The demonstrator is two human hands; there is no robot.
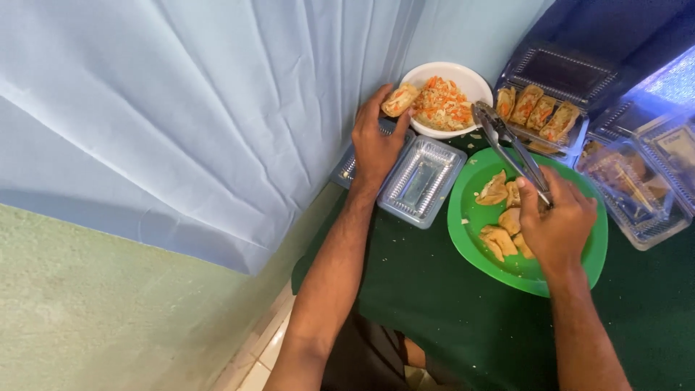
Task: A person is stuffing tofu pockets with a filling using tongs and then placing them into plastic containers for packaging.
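Note:
My left hand [376, 141] holds a filled roll [400, 99] at the rim of a white bowl [474, 81] of shredded orange-and-white filling. Under that hand lies an open clear plastic box [423, 179] with nothing in it. My right hand [556, 221] grips metal tongs [507, 141], whose tips point toward the bowl. The hand hovers over a green plate [470, 232] carrying several fried pastries [499, 192].
A clear box with several filled rolls [537, 112] sits behind the plate, its lid open. More clear boxes [641, 185] stand at the right. A dark green cloth [434, 304] covers the table. A pale blue curtain [203, 108] hangs at the left.

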